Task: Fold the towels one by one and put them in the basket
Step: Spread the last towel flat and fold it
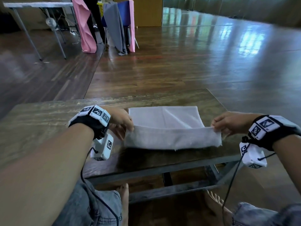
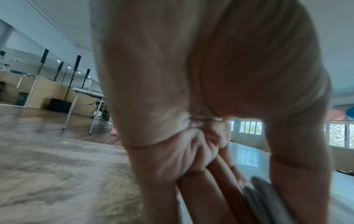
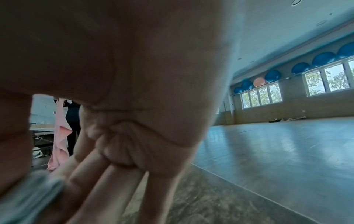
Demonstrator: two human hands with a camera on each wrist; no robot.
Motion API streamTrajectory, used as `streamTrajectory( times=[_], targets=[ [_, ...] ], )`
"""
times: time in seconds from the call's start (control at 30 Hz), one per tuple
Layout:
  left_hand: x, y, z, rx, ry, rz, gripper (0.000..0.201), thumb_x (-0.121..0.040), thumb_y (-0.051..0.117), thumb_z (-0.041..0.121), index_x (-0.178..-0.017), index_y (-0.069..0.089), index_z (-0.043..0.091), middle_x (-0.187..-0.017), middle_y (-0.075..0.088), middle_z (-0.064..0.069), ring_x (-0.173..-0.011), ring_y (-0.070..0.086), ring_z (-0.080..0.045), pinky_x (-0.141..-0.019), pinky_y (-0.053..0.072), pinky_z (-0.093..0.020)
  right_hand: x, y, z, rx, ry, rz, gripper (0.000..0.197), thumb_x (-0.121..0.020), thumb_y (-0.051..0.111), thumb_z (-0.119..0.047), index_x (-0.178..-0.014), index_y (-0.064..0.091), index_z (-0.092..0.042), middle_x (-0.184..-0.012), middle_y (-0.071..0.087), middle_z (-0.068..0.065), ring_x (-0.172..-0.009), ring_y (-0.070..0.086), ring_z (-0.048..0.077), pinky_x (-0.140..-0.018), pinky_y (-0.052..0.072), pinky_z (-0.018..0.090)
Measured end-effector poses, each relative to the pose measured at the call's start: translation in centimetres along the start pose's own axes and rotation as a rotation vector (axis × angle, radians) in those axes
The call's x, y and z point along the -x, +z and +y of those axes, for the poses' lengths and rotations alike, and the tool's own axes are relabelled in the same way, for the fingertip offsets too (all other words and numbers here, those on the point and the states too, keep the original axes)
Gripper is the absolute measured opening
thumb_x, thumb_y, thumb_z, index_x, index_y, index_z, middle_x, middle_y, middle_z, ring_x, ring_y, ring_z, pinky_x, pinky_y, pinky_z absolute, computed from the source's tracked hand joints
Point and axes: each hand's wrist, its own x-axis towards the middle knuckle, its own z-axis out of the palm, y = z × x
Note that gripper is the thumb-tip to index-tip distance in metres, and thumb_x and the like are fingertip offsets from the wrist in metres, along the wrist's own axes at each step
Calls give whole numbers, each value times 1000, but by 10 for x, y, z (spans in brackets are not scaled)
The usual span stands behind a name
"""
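A white towel (image 1: 164,118) lies on the low wooden table (image 1: 40,121), its far part flat. Its near edge is lifted off the table and held taut between both hands. My left hand (image 1: 128,126) pinches the near left corner. My right hand (image 1: 215,125) pinches the near right corner. The left wrist view shows a blurred strip of the towel (image 2: 262,198) between thumb and fingers. The towel (image 3: 32,192) shows as a blur at the lower left of the right wrist view. No basket is in view.
A grey folding table (image 1: 37,4) stands far left. Pink and grey cloths (image 1: 84,25) hang over a rack beside a person in dark clothes (image 3: 72,119). My knees and bare feet (image 1: 124,199) sit under the table's near edge. Cables run down from both wrists.
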Motion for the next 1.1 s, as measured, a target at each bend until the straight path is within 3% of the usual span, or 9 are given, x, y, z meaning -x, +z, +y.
streamTrajectory(
  times=[0.07, 0.17, 0.27, 0.4, 0.53, 0.63, 0.8, 1.0, 1.1],
  targets=[
    [2, 3, -3, -23, -86, -88, 5, -90, 58, -4, -86, 61, -5, -64, 68, -17, -56, 69, -34, -63, 62, -46, -1, 1, 4, 24, 80, -83, 16, -94, 54, 5, -85, 66, 1, -71, 69, 16, -58, 68, 25, -59, 58, 30],
    [-1, 0, -8, -32, -112, -91, 7, -90, 62, 1, -88, 64, -6, -69, 70, -18, -62, 70, -35, -65, 61, -47, -9, -1, 7, 91, 56, -52, 11, -94, 61, -3, -94, 70, 2, -79, 74, 14, -66, 70, 24, -69, 58, 33],
    [-10, -8, -11, -36, -1, 58, 7, -89, 67, 4, -85, 66, -2, -73, 70, -18, -63, 68, -31, -73, 60, -47, -20, -4, 5, 210, -103, 133, 12, -94, 67, -15, -93, 74, -5, -83, 77, 6, -71, 72, 20, -70, 59, 31],
    [-26, -17, -13, -140, 188, 373, 8, -88, 72, 14, -84, 71, 7, -76, 71, -11, -64, 67, -21, -61, 61, -33, -37, -3, -5, 293, -310, 404, 14, -92, 72, -21, -86, 75, -10, -84, 76, 6, -71, 72, 19, -70, 58, 31],
    [-40, -18, -18, -271, 261, 525, 12, -86, 75, 24, -82, 74, 13, -79, 74, -10, -65, 67, -20, -63, 60, -34, -58, 6, -9, 408, -295, 571, 16, -90, 73, -26, -81, 78, -13, -83, 74, 3, -85, 68, 23, -80, 50, 34],
    [-46, -15, -19, -331, 323, 587, 17, -86, 76, 26, -90, 78, 11, -67, 69, 6, -53, 58, -1, -54, 45, -17, -71, 12, -9, 382, -229, 629, 17, -88, 75, -26, -74, 75, -18, -91, 72, 7, -90, 64, 24, -84, 49, 34],
    [-55, -18, -21, -346, 348, 582, 21, -87, 74, 24, -101, 78, 9, -103, 75, -6, -95, 67, -19, -85, 50, -31, -84, 10, -7, 417, -171, 589, 16, -88, 76, -27, -76, 74, -17, -94, 71, 10, -89, 64, 25, -79, 43, 31],
    [-56, -18, -17, -379, 330, 562, 15, -86, 76, 23, -94, 81, 11, -89, 77, -6, -85, 68, -18, -66, 45, -22, -83, 9, -9, 450, -171, 555, 17, -85, 79, -25, -71, 73, -18, -88, 72, 8, -82, 66, 22, -76, 45, 30],
    [-52, -20, -7, -356, 393, 676, 11, -83, 78, 20, -88, 80, 11, -79, 74, -4, -67, 62, -9, -55, 40, -12, -75, 7, -19, 420, -221, 615, 12, -84, 80, -22, -73, 75, -19, -87, 73, 10, -87, 65, 24, -82, 45, 29]
  ],
)
